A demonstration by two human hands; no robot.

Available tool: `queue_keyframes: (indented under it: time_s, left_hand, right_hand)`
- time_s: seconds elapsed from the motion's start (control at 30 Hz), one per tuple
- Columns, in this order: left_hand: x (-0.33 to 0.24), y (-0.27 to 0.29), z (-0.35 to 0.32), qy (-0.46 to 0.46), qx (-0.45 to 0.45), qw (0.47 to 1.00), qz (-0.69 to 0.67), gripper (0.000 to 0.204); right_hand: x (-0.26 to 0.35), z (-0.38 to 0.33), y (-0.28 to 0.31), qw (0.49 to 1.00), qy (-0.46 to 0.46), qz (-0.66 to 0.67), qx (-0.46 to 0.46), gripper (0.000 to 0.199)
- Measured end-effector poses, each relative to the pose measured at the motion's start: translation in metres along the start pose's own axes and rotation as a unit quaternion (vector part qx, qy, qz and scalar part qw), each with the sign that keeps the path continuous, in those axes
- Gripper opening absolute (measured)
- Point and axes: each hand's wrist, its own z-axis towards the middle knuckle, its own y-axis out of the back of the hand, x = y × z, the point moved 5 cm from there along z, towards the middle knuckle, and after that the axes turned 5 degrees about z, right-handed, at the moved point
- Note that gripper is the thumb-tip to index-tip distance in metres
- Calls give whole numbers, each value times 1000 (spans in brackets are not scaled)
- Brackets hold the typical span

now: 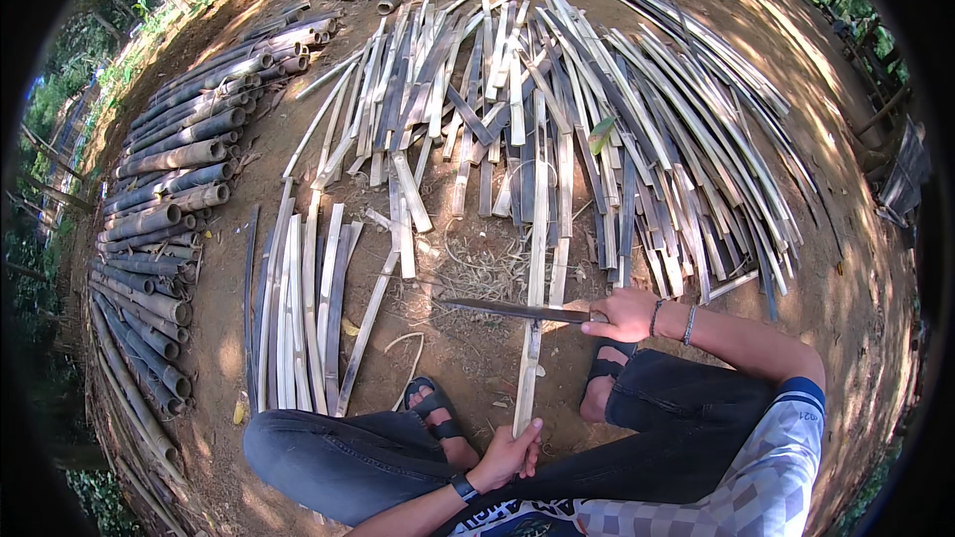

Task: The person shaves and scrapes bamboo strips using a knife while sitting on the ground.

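Observation:
My left hand [507, 458] is closed around the near end of a long split bamboo strip [538, 249], which runs away from me between my feet toward the pile. In my right hand [627, 316] is the handle of a long machete [512, 309]. Its dark blade points left and lies across the strip, apparently touching it; the exact contact is too small to tell. Thin curled bamboo shavings [482, 273] are scattered on the ground just beyond the blade.
Many split bamboo strips [686, 159] fan out ahead and to the right. A smaller row of strips [298, 313] lies by my left knee. Uncut bamboo poles [189, 156] are stacked at the far left. My sandalled feet [438, 413] flank the strip on brown dirt.

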Motion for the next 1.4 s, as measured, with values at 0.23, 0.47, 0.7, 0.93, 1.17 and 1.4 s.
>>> queue_keyframes:
  time_s: [0.23,0.47,0.7,0.93,1.17,1.4]
  left_hand:
    - [8,12,22,-12,-17,1000,-5,41]
    - [26,3,15,21,-3,1000,-1,40]
    - [23,9,16,29,-4,1000,-6,41]
    - [27,9,17,33,-13,999,10,43]
    - [31,7,15,34,-13,999,9,46]
    - [29,6,14,38,-14,999,-5,48]
  right_hand:
    - [-20,4,-9,999,10,-30,20,69]
    - [0,-1,-13,989,70,-114,63,70]
    - [-7,0,-27,997,52,-41,50,68]
    - [-32,11,-15,1000,-14,-19,1,70]
    - [-26,16,-20,998,1,-55,17,72]
    - [-16,10,-19,997,60,-19,36,71]
